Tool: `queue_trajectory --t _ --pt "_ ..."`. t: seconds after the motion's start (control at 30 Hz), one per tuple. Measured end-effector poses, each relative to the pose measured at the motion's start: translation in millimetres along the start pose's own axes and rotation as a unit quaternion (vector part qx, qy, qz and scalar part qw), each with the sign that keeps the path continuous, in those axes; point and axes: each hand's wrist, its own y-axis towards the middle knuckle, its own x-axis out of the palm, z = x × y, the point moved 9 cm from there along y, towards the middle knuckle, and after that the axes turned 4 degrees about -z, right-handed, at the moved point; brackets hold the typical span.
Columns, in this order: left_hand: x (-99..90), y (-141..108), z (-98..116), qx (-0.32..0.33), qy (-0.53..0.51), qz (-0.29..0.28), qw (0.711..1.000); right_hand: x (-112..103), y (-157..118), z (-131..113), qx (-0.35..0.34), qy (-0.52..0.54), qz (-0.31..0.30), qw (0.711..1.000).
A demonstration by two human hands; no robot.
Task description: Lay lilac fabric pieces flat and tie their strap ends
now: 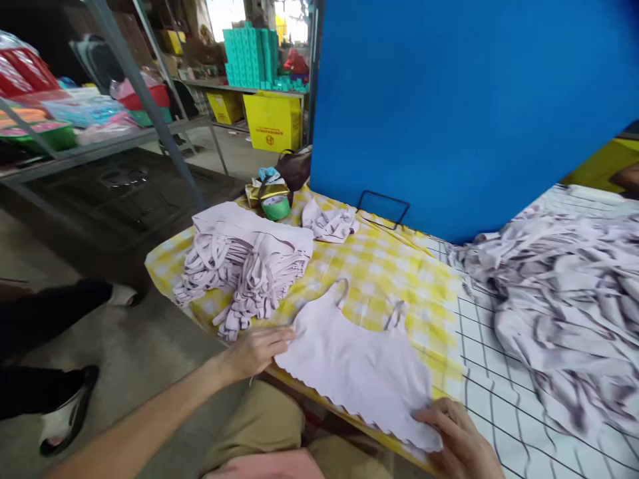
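A pale lilac strappy top [357, 359] lies spread on the yellow checked cloth [389, 266] at the table's near edge, its scalloped hem toward me. My left hand [262, 349] pinches its left side between thumb and fingers. At the lower right corner of the top, my right hand [452, 429] is closed on the fabric by the hem. A thick stack of similar lilac tops [249, 246] sits just beyond my left hand, straps hanging toward me. Behind the spread top is a small crumpled lilac piece [329, 221].
A large heap of lilac garments [564, 293] covers the right side on white grid cloth [486, 372]. A blue panel [429, 113] rises behind the table. Green tape [276, 207] sits at the back left. A person's feet [64, 419] show at the left.
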Motion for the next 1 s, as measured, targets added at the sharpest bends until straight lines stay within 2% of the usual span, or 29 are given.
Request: queue_trajectory --t 0.13,0.3,0.4,0.6,0.7,0.8,0.87,0.93,1.0 --pt "2.5 -9.8 4.6 0.012 0.002 0.006 1.000 0.6 -12.0 -3.9 0.014 -0.053 0.001 0.998" --pt "12.4 -14.6 10.5 0.015 0.016 -0.020 1.000 -1.6 -20.7 -11.2 -0.025 -0.093 0.024 0.995" --pt "17.4 -18.0 12.0 0.021 0.019 -0.028 0.999 -4.4 -22.1 -17.3 -0.026 -0.111 0.030 0.993" --pt "17.1 -20.6 8.0 0.021 0.005 -0.018 1.000 -8.7 -20.7 -35.6 -0.043 -0.166 0.026 0.985" --pt "14.5 -18.9 4.8 -0.001 -0.028 -0.002 1.000 -10.4 -20.2 -38.8 -0.061 -0.174 0.017 0.983" --pt "2.0 -11.9 -6.5 -0.078 -0.112 0.026 0.990 -24.8 -14.0 -44.3 -0.071 -0.162 0.033 0.984" --pt "-14.4 -5.5 -20.3 -0.157 -0.193 0.049 0.967 -42.6 -3.5 -54.2 -0.075 -0.139 0.058 0.986" --pt "-39.0 -0.5 -36.4 -0.231 -0.269 0.082 0.931 -62.1 13.1 -72.5 -0.086 -0.100 0.081 0.988" --pt "-73.6 0.0 -54.2 -0.284 -0.318 0.138 0.894 -78.1 34.3 -103.0 -0.119 -0.047 0.093 0.987"
